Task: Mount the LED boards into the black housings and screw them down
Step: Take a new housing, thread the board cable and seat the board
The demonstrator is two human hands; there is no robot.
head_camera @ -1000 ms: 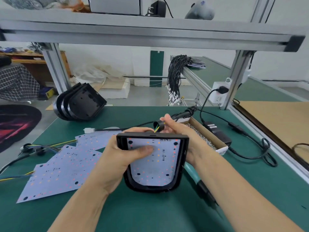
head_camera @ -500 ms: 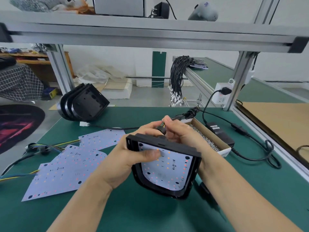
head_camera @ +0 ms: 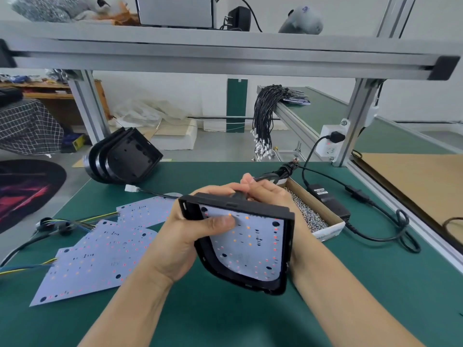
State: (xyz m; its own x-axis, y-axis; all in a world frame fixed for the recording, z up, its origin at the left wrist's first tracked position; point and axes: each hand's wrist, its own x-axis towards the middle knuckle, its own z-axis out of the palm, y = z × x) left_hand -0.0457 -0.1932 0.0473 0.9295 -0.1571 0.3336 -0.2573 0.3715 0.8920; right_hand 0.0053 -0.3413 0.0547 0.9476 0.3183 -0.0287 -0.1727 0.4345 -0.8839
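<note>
loose boards (head_camera: 100,256) left; screw box (head_camera: 323,216) right of housing (head_camera: 285,249)

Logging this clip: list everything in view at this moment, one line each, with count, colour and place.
housing with LED board: one, black with a white board inside, held tilted above the mat
loose LED boards: several, white, overlapping on the mat at left
empty housings: a stack, count unclear, black, far left edge of the mat
screw box: one, cardboard, full of silvery screws, right of the hands
power adapter: one, black, beyond the box, cable to a white socket
wire bundle: one, black, hanging off the far bench
mat: one, green
left hand: thumb on the board, gripping the housing
right hand: behind the housing's top edge, pinching a black cable
</note>
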